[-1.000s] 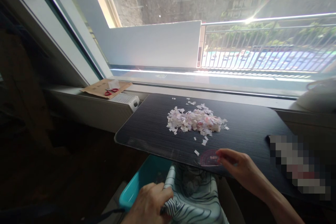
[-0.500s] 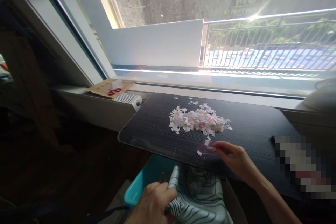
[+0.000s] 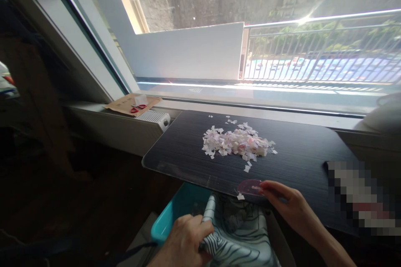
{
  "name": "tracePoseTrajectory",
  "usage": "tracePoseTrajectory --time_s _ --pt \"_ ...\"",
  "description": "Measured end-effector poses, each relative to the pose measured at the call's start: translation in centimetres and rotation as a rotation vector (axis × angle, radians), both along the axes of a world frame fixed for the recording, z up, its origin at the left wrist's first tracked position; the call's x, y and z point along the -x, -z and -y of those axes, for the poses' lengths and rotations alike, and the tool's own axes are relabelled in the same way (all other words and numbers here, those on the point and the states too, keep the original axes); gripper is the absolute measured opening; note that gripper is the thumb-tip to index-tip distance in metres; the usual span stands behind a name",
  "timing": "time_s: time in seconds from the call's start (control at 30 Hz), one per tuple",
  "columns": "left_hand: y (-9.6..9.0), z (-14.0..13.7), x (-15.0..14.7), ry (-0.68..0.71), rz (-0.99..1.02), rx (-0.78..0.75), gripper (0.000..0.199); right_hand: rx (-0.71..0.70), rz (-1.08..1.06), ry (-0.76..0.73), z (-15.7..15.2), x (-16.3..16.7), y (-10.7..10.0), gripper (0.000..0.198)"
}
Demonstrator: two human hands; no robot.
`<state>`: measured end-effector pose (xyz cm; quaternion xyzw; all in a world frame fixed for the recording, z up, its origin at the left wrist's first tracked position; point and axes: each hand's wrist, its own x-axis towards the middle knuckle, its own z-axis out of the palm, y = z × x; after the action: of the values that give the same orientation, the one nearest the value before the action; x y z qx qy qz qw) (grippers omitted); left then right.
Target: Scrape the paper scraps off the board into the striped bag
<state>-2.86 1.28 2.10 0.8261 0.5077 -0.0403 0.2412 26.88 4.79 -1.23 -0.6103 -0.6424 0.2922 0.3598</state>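
The person's right hand (image 3: 286,200) pinches a protractor (image 3: 247,186) by one end at the near edge of the table (image 3: 175,150), beside a paper scrap (image 3: 240,196). The left hand (image 3: 188,238) grips a striped bag (image 3: 244,248) below that edge, near a bin (image 3: 167,215). Paper bits (image 3: 234,142) lie heaped farther back on the tabletop

The scraps (image 3: 234,142) are matt paper; the table (image 3: 178,146) has a fine, dark wood grain with a faint sheen. The pink plate (image 3: 246,187) looks like smooth, see-through plastic. The bin (image 3: 169,212) is glossy plastic. The striped bag (image 3: 247,248) has a satiny sheen, cloth or film unclear. The envelope (image 3: 122,105) is matt brown paper.
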Motion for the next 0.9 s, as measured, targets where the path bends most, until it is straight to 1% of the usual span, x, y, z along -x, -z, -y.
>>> tracePoseTrajectory --time_s 0.1,0.23,0.27,0.37,0.43,0.5,0.6,0.8,0.9 --pt "0.0 -0.1 -0.2 -0.002 -0.027 0.020 0.016 -0.027 0.019 0.073 0.0 -0.3 0.0 0.028" --pt "0.1 -0.2 -0.5 0.011 -0.021 0.020 0.019 0.010 0.030 -0.008 -0.2 -0.9 0.1 0.026" --pt "0.1 -0.2 -0.5 0.015 -0.013 0.016 0.018 0.003 0.016 0.006 -0.5 -1.0 0.1 0.027" --pt "0.0 -0.2 -0.8 0.017 -0.013 0.027 0.015 -0.064 0.000 0.173 -1.7 -1.5 0.1 0.031" --pt "-0.1 -0.3 -0.9 0.009 -0.023 0.028 0.016 -0.091 0.039 0.241 -2.5 -1.7 0.3 0.032" --pt "-0.1 -0.3 -0.9 0.004 -0.034 0.030 0.019 -0.090 0.073 0.221 -2.9 -1.8 0.4 0.031" --pt "0.2 -0.3 -0.8 0.018 -0.041 0.055 0.018 -0.055 0.051 0.145 -2.7 -1.9 0.5 0.029" --pt "0.1 -0.5 -0.9 0.023 -0.010 0.036 0.015 -0.010 -0.005 0.177 -2.3 -1.7 0.0 0.031" --pt "-0.2 -0.6 -1.1 0.022 -0.011 0.038 0.014 0.015 0.001 0.121 -1.9 -1.5 -0.2 0.028"
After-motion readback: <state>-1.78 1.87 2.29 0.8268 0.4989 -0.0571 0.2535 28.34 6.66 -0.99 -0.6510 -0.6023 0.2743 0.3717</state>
